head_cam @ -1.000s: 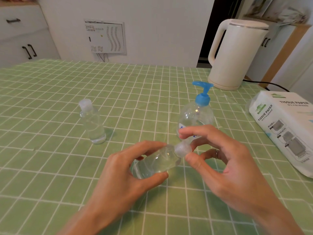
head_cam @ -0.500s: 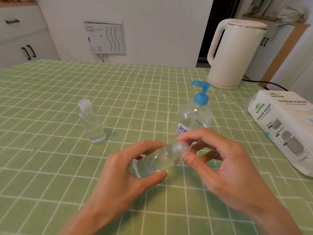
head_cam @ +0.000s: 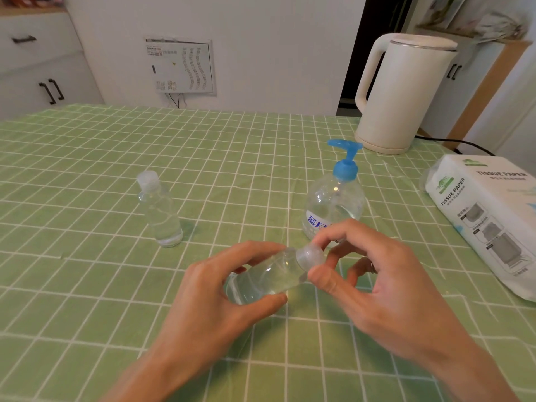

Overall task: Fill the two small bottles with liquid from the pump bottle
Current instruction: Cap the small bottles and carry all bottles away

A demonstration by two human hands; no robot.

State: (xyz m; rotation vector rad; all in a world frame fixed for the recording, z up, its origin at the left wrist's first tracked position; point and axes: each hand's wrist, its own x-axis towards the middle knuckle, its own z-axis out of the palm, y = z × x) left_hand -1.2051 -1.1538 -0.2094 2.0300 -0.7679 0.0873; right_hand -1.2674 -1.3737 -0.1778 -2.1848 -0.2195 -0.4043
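Observation:
My left hand grips a small clear bottle tilted on its side just above the green checked tablecloth, liquid inside it. Thumb and forefinger of my right hand pinch the bottle's translucent cap. Just behind my right fingers stands the clear pump bottle with a blue pump head; its lower front is partly hidden by them. A second small clear bottle stands upright and capped at the left, apart from both hands.
A white electric kettle stands at the back right with its cord trailing right. A pack of tissue paper lies along the right edge. White cabinets and a wall panel are beyond the table's far edge.
The held bottle and both hands stay in nearly the same place. My right fingers have shifted slightly around the cap.

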